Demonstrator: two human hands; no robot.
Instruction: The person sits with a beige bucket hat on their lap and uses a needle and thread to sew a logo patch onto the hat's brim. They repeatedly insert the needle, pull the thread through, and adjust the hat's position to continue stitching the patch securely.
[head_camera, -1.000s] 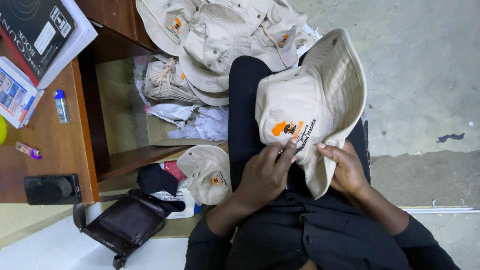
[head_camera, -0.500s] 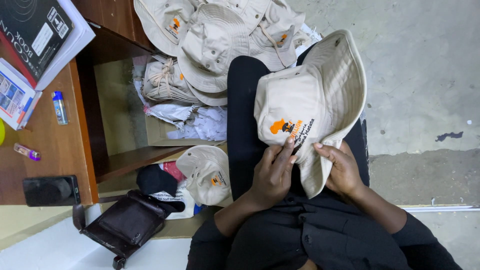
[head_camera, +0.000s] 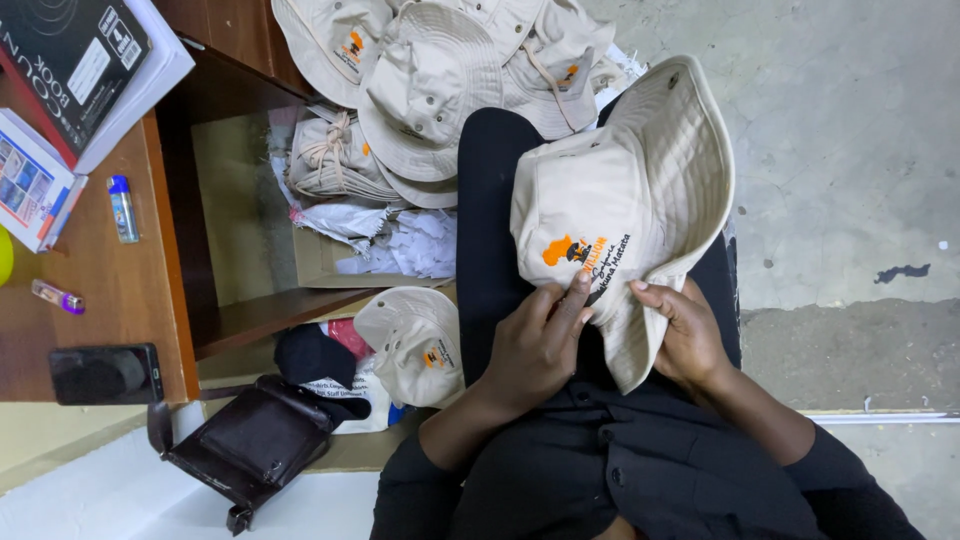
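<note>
Both hands, left hand (head_camera: 535, 345) and right hand (head_camera: 690, 335), grip one beige embroidered cotton bucket hat (head_camera: 620, 205); finished-looking heap of beige hats (head_camera: 440, 90) lies at eleven o'clock.

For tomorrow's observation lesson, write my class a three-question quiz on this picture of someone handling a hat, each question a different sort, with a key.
1. True or false: both hands touch the beige bucket hat on the lap.
2. Which lies on the wooden desk? A) scissors B) a black phone C) a mug
3. Fill in: the brown leather bag lies on the ____.

Key:
1. True: the left hand touches its printed emblem, and the right hand holds its brim.
2. B
3. floor
</note>
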